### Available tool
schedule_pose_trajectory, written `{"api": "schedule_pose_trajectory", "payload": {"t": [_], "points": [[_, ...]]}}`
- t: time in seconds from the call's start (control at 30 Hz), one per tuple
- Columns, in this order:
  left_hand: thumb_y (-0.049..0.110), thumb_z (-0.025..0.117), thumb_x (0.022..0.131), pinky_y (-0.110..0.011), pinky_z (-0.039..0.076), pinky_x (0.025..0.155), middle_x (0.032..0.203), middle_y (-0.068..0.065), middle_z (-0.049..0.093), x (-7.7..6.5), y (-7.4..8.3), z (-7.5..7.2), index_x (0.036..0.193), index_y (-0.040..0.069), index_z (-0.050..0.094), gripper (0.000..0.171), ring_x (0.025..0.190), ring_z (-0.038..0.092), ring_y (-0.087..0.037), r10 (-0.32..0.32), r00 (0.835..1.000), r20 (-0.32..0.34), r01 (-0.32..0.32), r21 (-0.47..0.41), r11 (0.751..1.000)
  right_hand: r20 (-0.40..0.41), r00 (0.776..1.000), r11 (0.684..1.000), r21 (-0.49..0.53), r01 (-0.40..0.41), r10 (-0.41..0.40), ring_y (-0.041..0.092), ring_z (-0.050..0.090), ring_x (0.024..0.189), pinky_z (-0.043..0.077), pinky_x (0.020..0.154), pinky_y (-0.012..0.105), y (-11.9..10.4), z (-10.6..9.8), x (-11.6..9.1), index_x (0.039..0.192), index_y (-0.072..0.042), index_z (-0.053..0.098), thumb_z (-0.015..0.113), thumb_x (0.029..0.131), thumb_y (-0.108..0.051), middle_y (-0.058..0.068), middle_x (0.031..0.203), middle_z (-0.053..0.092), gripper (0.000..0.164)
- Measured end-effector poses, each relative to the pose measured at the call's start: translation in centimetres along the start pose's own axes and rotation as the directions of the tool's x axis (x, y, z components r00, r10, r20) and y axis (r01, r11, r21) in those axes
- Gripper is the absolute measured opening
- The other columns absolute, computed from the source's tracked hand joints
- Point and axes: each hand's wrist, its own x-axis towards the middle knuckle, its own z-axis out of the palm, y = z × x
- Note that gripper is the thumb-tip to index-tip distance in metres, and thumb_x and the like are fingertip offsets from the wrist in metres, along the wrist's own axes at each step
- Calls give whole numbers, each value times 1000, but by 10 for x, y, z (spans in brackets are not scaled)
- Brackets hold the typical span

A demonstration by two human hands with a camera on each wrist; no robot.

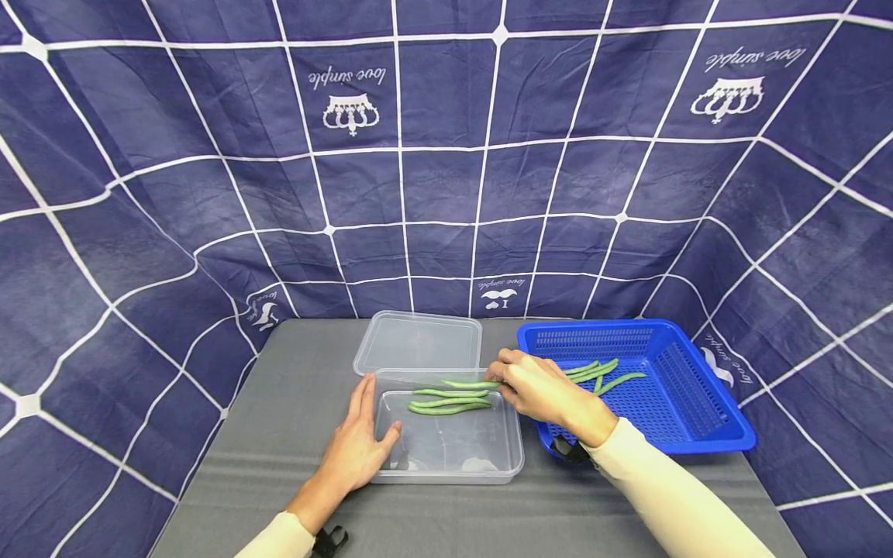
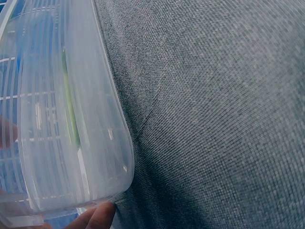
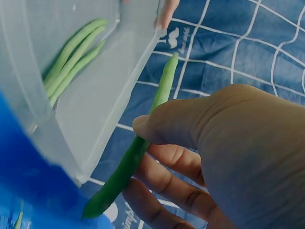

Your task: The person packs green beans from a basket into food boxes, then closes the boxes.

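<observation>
My right hand (image 1: 540, 387) pinches a green bean (image 3: 119, 176) between thumb and fingers. The bean is above the back right part of a clear plastic container (image 1: 453, 449). Inside the container, several green beans (image 1: 449, 410) lie side by side toward the back. Against the container's left side rests my left hand (image 1: 357, 446), its fingers fairly straight and the thumb over the near left rim. In the left wrist view, fingertips (image 2: 102, 217) touch the container's corner, and a bean (image 2: 69, 100) shows through the cloudy wall.
Right of the container stands a blue plastic basket (image 1: 698, 446) with several green beans (image 1: 617, 383) in it. A clear flat lid (image 1: 418, 345) lies behind the container. Grey cloth (image 1: 293, 387) covers the table, and a blue checked curtain (image 1: 446, 186) surrounds its back and sides.
</observation>
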Motion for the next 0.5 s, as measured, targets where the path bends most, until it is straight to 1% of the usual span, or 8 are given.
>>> {"api": "schedule_pose_trajectory", "payload": {"t": [0.07, 0.2, 0.4, 0.5], "points": [[39, 77, 107, -73, 58, 113, 196, -10, 20, 0, 0, 0, 188, 10, 17, 104, 138, 71, -61, 2, 1000, -3, -2, 2, 1000, 6, 1000, 1000, 6, 9, -9, 17, 75, 93, 61, 65, 37, -3, 2, 3, 115, -21, 86, 89, 93, -3, -6, 101, 70, 28], [39, 77, 107, -73, 58, 113, 195, -10, 21, 1, 0, 0, 188, 10, 18, 104, 138, 71, -61, 4, 1000, -10, -4, 4, 1000, 21, 1000, 1000, 18, 23, -23, 16, 75, 91, 61, 65, 36, -9, 7, 7, 119, -20, 87, 88, 94, -4, -5, 103, 71, 29], [39, 78, 106, -74, 59, 111, 195, -11, 22, 2, 1, -1, 187, 9, 18, 106, 137, 71, -61, 9, 1000, -14, -9, 7, 1000, 38, 998, 999, 28, 39, -41, 16, 76, 91, 61, 67, 35, -18, 13, 15, 119, -20, 86, 87, 97, -5, -3, 106, 74, 26], [38, 78, 106, -74, 59, 110, 195, -10, 21, 2, 1, 0, 187, 8, 19, 105, 136, 72, -61, 9, 1000, -11, -9, 9, 1000, 49, 998, 998, 40, 43, -45, 16, 76, 90, 60, 65, 34, -24, 16, 18, 119, -20, 86, 86, 99, -6, -3, 106, 74, 25]]}}
